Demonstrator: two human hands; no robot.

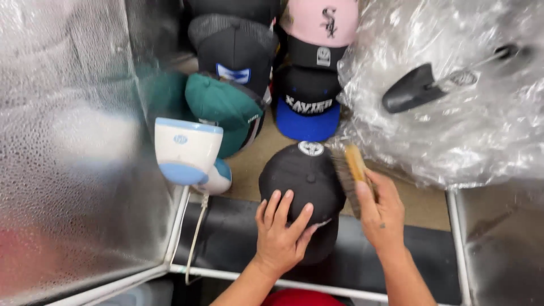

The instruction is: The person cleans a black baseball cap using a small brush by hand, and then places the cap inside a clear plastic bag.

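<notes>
While my left hand (279, 229) lies flat with its fingers spread on the crown of the black cap (300, 181), pinning it down rather than gripping it, my right hand (381, 212) is curled around a wooden-backed brush (352, 173) and holds its bristles against the cap's side at about three o'clock. I judge the step in hand to be the brushing of the crown — the cap sits on what looks like a rounded form at the front edge of the bench, its brim pointing back toward me at six o'clock. The next stroke, as I read it, calls for the left hand to keep the cap from turning while the brush travels over the fabric, and then for a small rotation of the cap to bring an unbrushed panel under the bristles.

At six o'clock, nearest of all, a bit of red cap (297, 297) shows at the frame's bottom. At nine o'clock from the black cap stands a white and blue handheld device (187, 156) with a cord hanging down. Farther off, at eleven to twelve o'clock, other caps are stacked — a green cap (224, 107), a black cap with blue brim (307, 107), a pink cap (320, 20). At two o'clock crumpled clear plastic film (470, 130) covers a dark cone-shaped nozzle (411, 89).
</notes>
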